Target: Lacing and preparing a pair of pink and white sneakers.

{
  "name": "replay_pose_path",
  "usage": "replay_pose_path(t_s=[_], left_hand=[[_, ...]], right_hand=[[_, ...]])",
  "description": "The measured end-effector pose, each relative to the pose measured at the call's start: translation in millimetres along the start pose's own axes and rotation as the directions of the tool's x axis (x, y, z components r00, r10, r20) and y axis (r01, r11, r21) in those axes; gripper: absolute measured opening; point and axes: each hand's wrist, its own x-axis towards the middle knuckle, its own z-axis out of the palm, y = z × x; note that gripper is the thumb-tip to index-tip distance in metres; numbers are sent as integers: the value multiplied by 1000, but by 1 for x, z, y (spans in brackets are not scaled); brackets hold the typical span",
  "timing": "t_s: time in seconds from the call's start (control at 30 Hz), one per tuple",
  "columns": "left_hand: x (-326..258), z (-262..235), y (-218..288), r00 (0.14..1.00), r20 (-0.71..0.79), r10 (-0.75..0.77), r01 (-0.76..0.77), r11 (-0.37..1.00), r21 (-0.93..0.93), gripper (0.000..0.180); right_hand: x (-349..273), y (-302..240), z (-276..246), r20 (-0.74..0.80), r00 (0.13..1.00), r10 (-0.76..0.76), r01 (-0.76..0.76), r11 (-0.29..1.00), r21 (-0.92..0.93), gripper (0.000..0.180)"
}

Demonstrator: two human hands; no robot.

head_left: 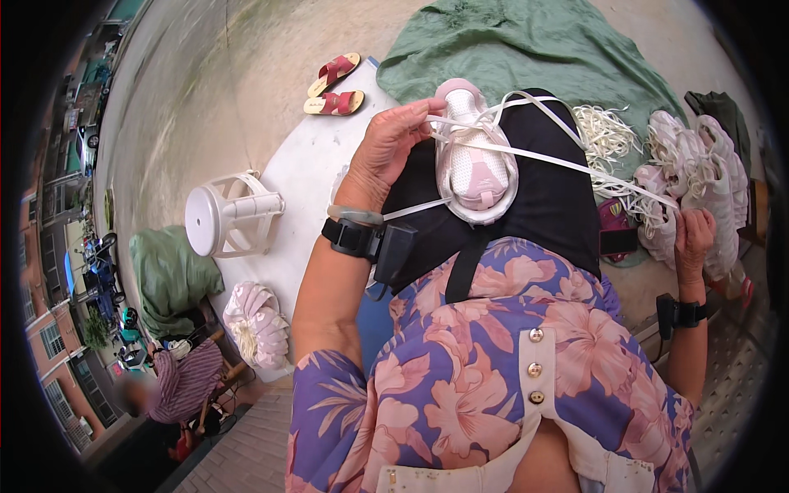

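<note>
A pink-and-white sneaker (pixel 481 187) lies on my lap over dark trousers. White flat laces (pixel 559 154) cross its upper and loop out to the right. My left hand (pixel 393 141) is at the sneaker's left side, thumb and fingers pinched on a lace. Out to the right, my right hand (pixel 696 237) is closed on the far end of a lace, which runs taut from the sneaker. Another lace end hangs down on the left side of the sneaker, by my left wrist. Both wrists carry black straps with small devices.
To the right are a pile of loose white laces (pixel 608 135) and several pale sneakers (pixel 703 177). A green cloth (pixel 526 41) spreads ahead. On the left are red sandals (pixel 335 102), a white stool (pixel 234 215), a sneaker bundle (pixel 256 324) and a seated person in stripes (pixel 187 382).
</note>
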Motion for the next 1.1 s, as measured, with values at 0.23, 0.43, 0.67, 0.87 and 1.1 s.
replay_pose_path(t_s=[0.23, 0.43, 0.67, 0.87, 1.1], left_hand=[[11, 10, -21, 977, -198, -83, 172, 852, 494, 33], [15, 16, -42, 966, -219, 139, 102, 570, 815, 26], [6, 20, -43, 945, -87, 315, -28, 343, 939, 23], [6, 27, -57, 887, -44, 459, -119, 320, 940, 17], [16, 43, -53, 846, 85, 527, -172, 119, 978, 13]], right_hand=[[-62, 59, -39, -114, 983, 141, -151, 985, -86, 7], [-141, 112, -40, 3, 892, 452, -441, 872, -213, 9], [-33, 0, 38, 458, 864, 210, -316, 934, 168, 24], [118, -128, 61, 1, 989, -145, 119, 814, 569, 18], [152, -194, 93, 36, 969, -244, 188, 826, 531, 16]])
